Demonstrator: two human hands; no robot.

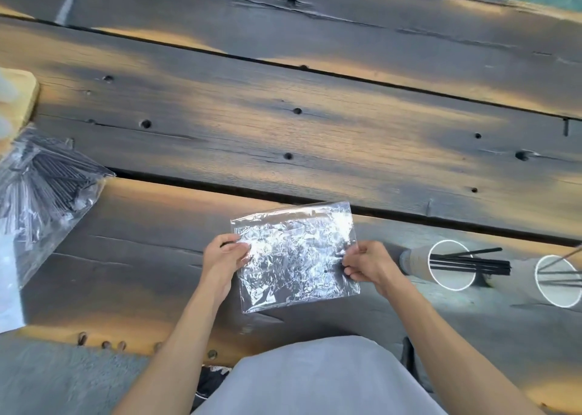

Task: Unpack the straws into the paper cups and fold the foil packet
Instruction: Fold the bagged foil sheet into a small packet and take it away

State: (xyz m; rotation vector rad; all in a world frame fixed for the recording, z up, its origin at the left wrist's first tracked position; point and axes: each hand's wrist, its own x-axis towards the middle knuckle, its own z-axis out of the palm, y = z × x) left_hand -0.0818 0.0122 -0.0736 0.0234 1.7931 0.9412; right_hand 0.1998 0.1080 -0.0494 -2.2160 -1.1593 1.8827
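Observation:
A crinkled, shiny foil packet (296,257) lies flat on the wooden table, near its front edge. My left hand (225,255) pinches the packet's left edge and my right hand (367,265) pinches its right edge. To the right, a paper cup (415,265) stands with several black straws (472,263) sticking out of it. A second paper cup (557,285) at the far right also holds thin straws. At the left edge lies a clear plastic bag (47,191) full of black straws.
The table is made of dark weathered planks (283,125) with gaps and knot holes. A pale wooden board (22,96) sits at the far left. A light-coloured sheet (9,288) lies at the lower left. My grey-clothed lap (315,380) is below the table edge.

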